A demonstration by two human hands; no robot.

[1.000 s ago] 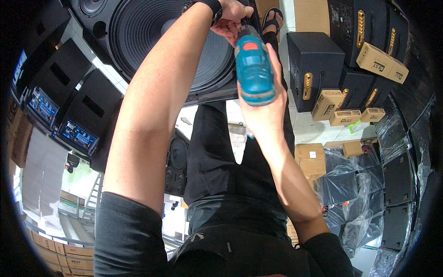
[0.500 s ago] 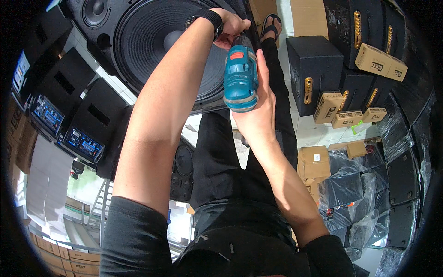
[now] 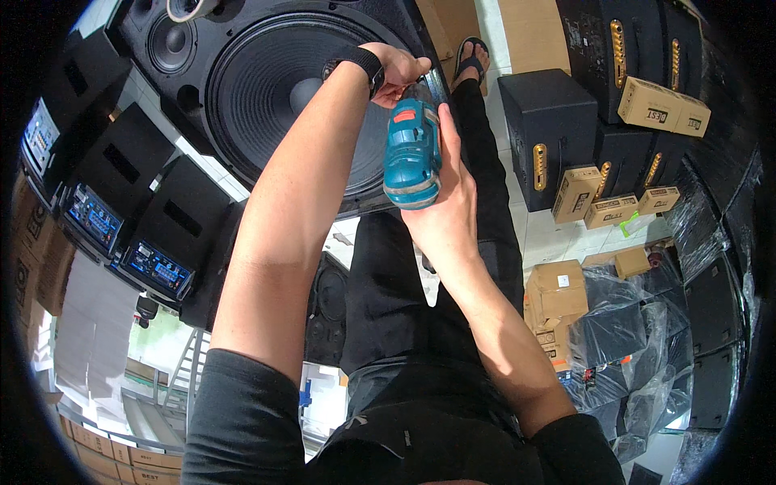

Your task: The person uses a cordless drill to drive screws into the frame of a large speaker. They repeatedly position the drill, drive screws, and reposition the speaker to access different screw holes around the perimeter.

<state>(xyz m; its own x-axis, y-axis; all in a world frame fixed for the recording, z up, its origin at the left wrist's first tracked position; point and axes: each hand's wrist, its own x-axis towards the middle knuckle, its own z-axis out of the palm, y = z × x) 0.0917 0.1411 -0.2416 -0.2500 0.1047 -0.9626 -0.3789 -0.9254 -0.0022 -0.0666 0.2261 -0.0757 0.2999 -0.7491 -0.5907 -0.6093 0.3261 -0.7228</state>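
Observation:
My right hand (image 3: pixel 443 194) is wrapped round a teal cordless drill (image 3: pixel 412 158) with a red-orange switch on top. The drill points away from me, toward the right edge of a large black speaker cabinet (image 3: pixel 372 208). Beside the drill's front end is my left hand (image 3: pixel 396 74), its fingers curled in and a black watch (image 3: pixel 356 66) on the wrist. Whatever those fingers pinch, and the drill's tip, are hidden. The cabinet lies face up, showing a big round woofer (image 3: pixel 267 97) and a smaller driver (image 3: pixel 171 47).
At the cabinet's far left rests a pale roll (image 3: pixel 190 8). Black speaker boxes (image 3: pixel 546 121) with small cartons (image 3: pixel 663 105) stand to the right. Plastic-wrapped boxes (image 3: pixel 610 323) are nearer. On the left are black units with lit blue panels (image 3: pixel 160 267). My sandalled foot (image 3: pixel 471 61) is beside the cabinet.
The view has shifted, so the cabinet sits lower and the pale roll shows at the top. Both hands stay at the cabinet's edge, the drill still in my right hand.

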